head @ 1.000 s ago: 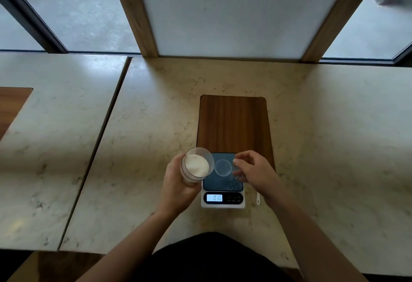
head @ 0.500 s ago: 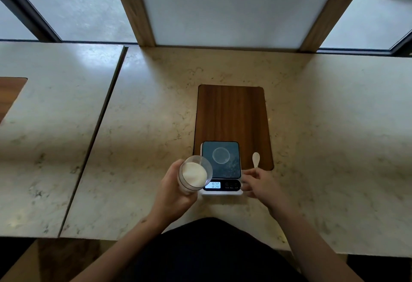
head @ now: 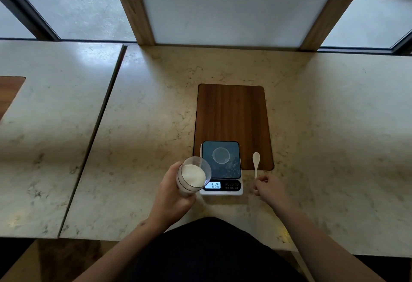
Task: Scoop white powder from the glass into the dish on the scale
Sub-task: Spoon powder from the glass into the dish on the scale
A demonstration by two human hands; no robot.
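Note:
My left hand [head: 172, 194] grips a clear glass [head: 193, 176] of white powder, tilted toward me, just left of the scale. The white kitchen scale [head: 221, 168] has a dark platform and a lit display reading 0.30. A small clear round dish [head: 221, 155] sits on the platform. A white spoon [head: 256, 163] lies on the counter right of the scale, bowl pointing away from me. My right hand [head: 268, 187] rests at the near end of the spoon's handle, fingers curled around that end.
The scale's far end sits on a dark wooden board [head: 233, 116] inlaid in the marble counter [head: 145, 125]. A seam [head: 98, 123] splits the counter on the left. Wooden posts and windows stand behind. My dark clothing is at the counter's near edge.
My right hand left the dish on the scale and moved right and down to the spoon's handle. The glass stays in my left hand, shifted slightly toward me.

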